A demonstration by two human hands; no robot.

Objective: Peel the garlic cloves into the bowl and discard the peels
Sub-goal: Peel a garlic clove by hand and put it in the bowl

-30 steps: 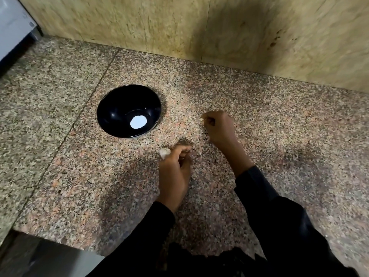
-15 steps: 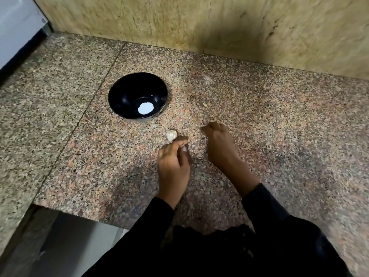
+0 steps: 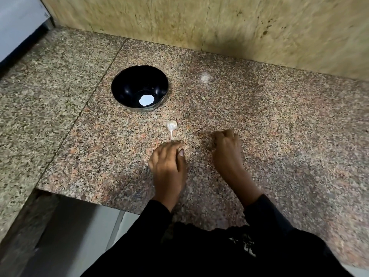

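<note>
Head view: left hand (image 3: 168,166) pinches garlic clove (image 3: 172,125) stem; right hand (image 3: 226,149) fisted, contents unclear.

Garlic clove (image 3: 171,125): small, pale, skin on, w/ thin stalk pointing toward near edge, lying on counter just in front of bowl, apart from it. Bowl (image 3: 127,84): black, round, upright, white spot at bottom, no cloves inside.

The table (image 3: 259,120) is speckled pink-grey granite, polished and smooth. The bowl (image 3: 127,84) is glossy black. The garlic clove (image 3: 172,124) has papery white skin. The wall (image 3: 219,23) looks like matt yellowish stone.
</note>
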